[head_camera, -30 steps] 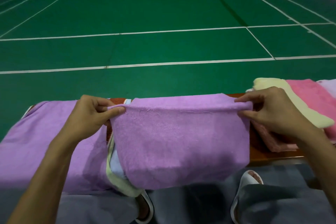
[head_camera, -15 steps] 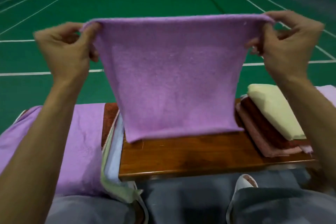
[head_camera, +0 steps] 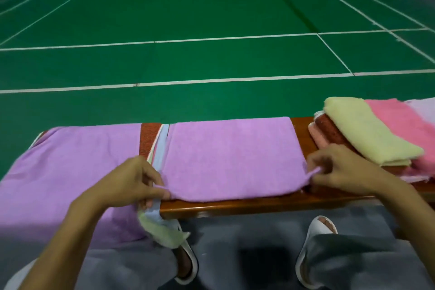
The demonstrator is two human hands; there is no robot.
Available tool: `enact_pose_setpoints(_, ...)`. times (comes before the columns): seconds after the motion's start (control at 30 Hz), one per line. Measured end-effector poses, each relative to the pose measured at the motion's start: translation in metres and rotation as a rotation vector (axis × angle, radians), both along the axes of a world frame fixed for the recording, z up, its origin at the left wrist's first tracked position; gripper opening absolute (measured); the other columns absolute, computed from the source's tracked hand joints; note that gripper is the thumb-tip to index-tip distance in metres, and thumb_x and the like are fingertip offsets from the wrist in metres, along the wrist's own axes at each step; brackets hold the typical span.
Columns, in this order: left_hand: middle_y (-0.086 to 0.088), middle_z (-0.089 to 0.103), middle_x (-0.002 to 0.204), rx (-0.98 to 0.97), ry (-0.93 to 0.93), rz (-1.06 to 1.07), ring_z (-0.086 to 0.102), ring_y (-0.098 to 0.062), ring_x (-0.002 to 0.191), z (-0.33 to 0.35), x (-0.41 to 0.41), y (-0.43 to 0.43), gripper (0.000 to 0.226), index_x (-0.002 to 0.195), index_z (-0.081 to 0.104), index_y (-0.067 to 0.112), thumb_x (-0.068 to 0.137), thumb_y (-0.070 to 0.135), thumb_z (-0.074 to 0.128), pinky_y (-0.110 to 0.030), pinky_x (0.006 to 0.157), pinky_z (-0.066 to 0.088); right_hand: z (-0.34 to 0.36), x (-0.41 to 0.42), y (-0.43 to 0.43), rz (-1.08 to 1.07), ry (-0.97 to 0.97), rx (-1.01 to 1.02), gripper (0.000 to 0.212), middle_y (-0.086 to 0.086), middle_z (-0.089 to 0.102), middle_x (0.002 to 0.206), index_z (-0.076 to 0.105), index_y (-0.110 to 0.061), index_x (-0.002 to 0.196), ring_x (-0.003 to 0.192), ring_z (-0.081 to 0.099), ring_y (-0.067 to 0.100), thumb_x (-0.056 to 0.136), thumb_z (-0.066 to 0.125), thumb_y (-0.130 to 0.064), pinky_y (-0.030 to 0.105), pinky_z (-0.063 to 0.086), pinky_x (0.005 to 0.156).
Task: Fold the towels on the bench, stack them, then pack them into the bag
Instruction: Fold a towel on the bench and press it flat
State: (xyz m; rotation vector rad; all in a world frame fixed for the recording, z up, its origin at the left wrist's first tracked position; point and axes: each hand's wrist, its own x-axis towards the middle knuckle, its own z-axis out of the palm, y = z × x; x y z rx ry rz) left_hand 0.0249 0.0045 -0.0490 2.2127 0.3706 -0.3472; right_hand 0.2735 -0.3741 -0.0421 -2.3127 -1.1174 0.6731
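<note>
Purple towel flat on counter, mid-span. Left hand pinches near-left corner, right hand pinches near-right corner, probably tensioning the edge square for next fold. Folded stack just to the right, handy for stacking.

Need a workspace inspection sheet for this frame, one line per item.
Surface: wooden bench, glossy, mostly covered by towels.
Job's things: small purple towel flat on the bench; folded stack at right, yellow towel on top; big purple towel spread at left over other cloths; bag not seen.
Clutter: nothing seen.
Grippers: left hand pinches the small purple towel's near left corner; right hand pinches its near right corner.
Cables: nothing seen.
Surroundings: green court floor with white lines; white slippers below.
</note>
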Motion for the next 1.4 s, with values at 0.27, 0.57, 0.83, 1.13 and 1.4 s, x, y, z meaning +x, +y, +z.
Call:
enact_pose_setpoints(0.27,-0.006,0.063,0.053,-0.064,0.415,-0.274,0.053,-0.014,0.043,-0.008,0.016,-0.009,0.020,0.063,0.078,0.022,0.080,0.025,0.089,-0.026,0.057,0.044,-0.012,-0.001,0.006,0.078,0.350,-0.562,0.006,0.012,0.077,0.076,0.069,-0.013,0.086,0.077,0.077,0.031,0.081,0.067,-0.015,0.036,0.059,0.071)
enact_pose_setpoints(0.57,0.009,0.076,0.094,0.475,-0.416,0.186,0.066,-0.009,0.086,-0.041,0.073,-0.048,0.039,0.103,0.077,0.024,0.095,0.059,0.061,-0.031,0.079,0.051,-0.027,-0.006,0.055,-0.183,-0.301,0.063,0.026,-0.006,0.077,0.084,0.079,-0.024,0.097,0.076,0.069,0.011,0.094,0.066,-0.047,0.035,0.058,0.076)
enact_pose_setpoints(0.83,0.005,-0.014,0.171,0.665,-0.192,0.027,-0.018,-0.018,0.157,-0.102,0.085,-0.073,0.084,0.165,-0.001,0.035,0.091,0.074,-0.001,-0.042,0.128,-0.008,-0.101,-0.029,0.087,0.038,-0.457,-0.192,0.076,-0.008,-0.022,0.169,-0.010,-0.042,0.161,0.154,-0.024,0.018,0.092,-0.007,-0.075,0.052,-0.006,0.127)
enact_pose_setpoints(1.13,-0.006,-0.014,0.171,0.660,-0.164,0.264,-0.015,-0.022,0.158,-0.103,0.066,-0.053,0.087,0.165,-0.002,0.017,0.097,0.070,0.009,-0.039,0.127,-0.009,-0.106,0.002,0.042,-0.247,-0.475,-0.262,0.084,-0.005,-0.020,0.169,-0.009,-0.023,0.163,0.155,-0.021,0.020,0.092,-0.007,-0.069,0.042,-0.006,0.127)
enact_pose_setpoints(1.4,-0.021,0.062,0.123,0.512,-0.386,0.683,0.053,-0.039,0.113,-0.080,0.076,-0.047,0.037,0.123,0.058,0.000,0.093,0.018,0.071,-0.050,0.095,0.044,-0.095,0.010,0.059,-0.583,-0.539,0.090,0.029,0.018,0.058,0.127,0.056,-0.004,0.121,0.117,0.048,0.033,0.102,0.052,-0.025,0.046,0.042,0.099)
